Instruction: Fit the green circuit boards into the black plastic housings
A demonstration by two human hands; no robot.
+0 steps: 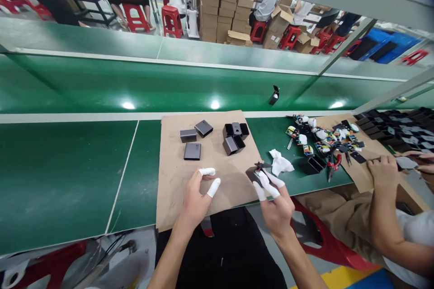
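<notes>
My left hand [198,196] hovers over the brown cardboard sheet [176,189], thumb and fingers apart, with nothing held. White finger cots cover fingertips on both hands. At the sheet's right edge, my right hand [276,205] grips a small dark housing [252,175], which is tilted; a black flap-like part sticks out at its top, and the fingers hide much of it. Three closed-looking dark grey cases, including one flat case [192,151], lie ahead of my left hand. Several open, hollow dark housings [233,145] are grouped farther back on the sheet.
A crumpled white tissue [280,163] lies right of my right hand. Beyond it are a pile of small electronic parts [320,135], red-handled pliers [334,165] and stacked black housings [400,128]. A co-worker's hand [384,171] is at far right. One black housing [274,95] sits on the green conveyor belt [162,88].
</notes>
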